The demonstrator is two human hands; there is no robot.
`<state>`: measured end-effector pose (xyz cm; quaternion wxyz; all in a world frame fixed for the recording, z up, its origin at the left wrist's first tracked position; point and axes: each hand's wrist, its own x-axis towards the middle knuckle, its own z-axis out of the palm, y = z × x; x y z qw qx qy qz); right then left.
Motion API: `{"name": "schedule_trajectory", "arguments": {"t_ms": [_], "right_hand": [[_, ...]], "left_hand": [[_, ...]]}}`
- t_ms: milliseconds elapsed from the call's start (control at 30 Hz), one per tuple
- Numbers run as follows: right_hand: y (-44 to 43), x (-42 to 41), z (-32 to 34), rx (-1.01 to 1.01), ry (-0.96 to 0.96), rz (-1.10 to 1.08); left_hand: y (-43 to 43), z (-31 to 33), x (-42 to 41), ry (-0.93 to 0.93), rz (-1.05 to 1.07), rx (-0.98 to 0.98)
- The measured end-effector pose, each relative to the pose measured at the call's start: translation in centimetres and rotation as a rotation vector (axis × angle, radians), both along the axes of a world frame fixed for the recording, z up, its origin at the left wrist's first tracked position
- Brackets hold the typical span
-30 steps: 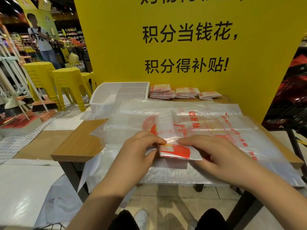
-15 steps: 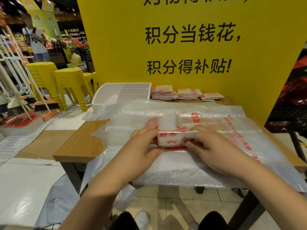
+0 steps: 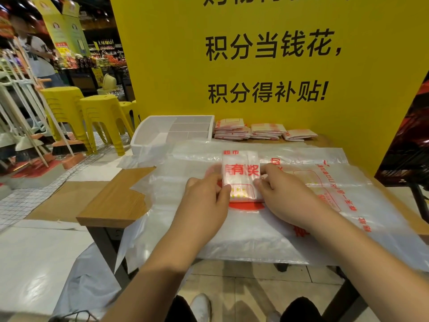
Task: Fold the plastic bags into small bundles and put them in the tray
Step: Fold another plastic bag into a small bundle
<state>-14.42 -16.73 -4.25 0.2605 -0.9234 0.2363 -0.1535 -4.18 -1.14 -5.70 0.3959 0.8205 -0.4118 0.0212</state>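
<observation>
A big yellow sign (image 3: pixel 267 140) is standing behind a wooden table (image 3: pixel 116 201). Flat plastic bags (image 3: pixel 336 201) are lying spread over the table and hanging off its front edge. A white tray (image 3: pixel 148 133) is sitting at the back left, and little piles of folded bundles (image 3: pixel 250 132) are lying just beside it on the right. The left hand (image 3: pixel 204 205) and the right hand (image 3: pixel 287 198) are each pinching one side of a half-folded bag (image 3: pixel 241 175), which is resting on the flat bags in the middle.

One head-worn wide-angle view, forward and down, near the table (image 3: pixel 116 198), facing the tray (image 3: pixel 142 135).
</observation>
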Motion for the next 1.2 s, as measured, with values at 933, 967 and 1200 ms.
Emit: {"name": "schedule_trajectory", "arguments": {"t_ms": [933, 967, 1200], "right_hand": [[-2.0, 1.5, 0.4, -0.198, 0.222, 0.376], [-2.3, 1.5, 0.4, -0.198, 0.255, 0.371], [-4.4, 1.4, 0.8, -0.200, 0.429, 0.431]], "left_hand": [[-2.0, 3.1, 5.0, -0.031, -0.258, 0.600], [-1.9, 3.3, 5.4, -0.024, -0.279, 0.627], [-1.9, 3.4, 6.0, -0.080, -0.288, 0.820]]}}
